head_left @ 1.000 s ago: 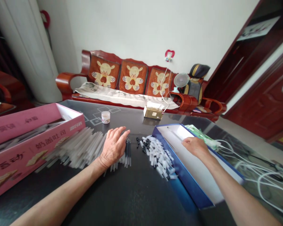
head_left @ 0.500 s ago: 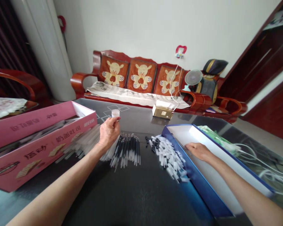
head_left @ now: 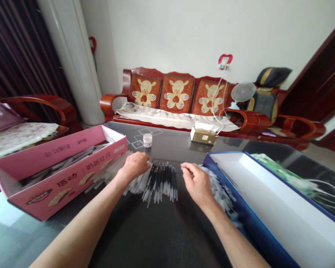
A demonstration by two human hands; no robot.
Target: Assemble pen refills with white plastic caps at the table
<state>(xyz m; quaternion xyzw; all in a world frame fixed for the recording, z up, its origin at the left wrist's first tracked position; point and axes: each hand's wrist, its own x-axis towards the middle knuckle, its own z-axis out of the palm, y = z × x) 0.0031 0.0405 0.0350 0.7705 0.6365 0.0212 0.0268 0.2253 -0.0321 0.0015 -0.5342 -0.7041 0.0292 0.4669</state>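
Observation:
My left hand [head_left: 136, 165] hovers at or just over a heap of pale translucent tubes [head_left: 139, 183], its back to me and its fingertips hidden. Dark-filled pen refills [head_left: 162, 180] lie fanned out to its right, pale ends towards me. Across from them, my right hand [head_left: 197, 182] is closed, thumb and index finger pinched together; anything between them is too small to make out. Partly behind this hand is a pile of small white plastic pen parts [head_left: 225, 195]. Beyond my left hand a small round tub [head_left: 147, 140] stands upright on the table.
A pink carton [head_left: 80, 175] holding more dark and pale sticks stands left. On the right is a long blue box [head_left: 251, 219] with a white inside. A tissue box [head_left: 203, 134], a green plastic packet [head_left: 281, 169] and white cables [head_left: 328, 190] also lie on the dark table [head_left: 156, 234].
My left hand has let go of the small tub, now on the table, and come down to the tubes. My right hand has left the blue box and moved left. The view has shifted.

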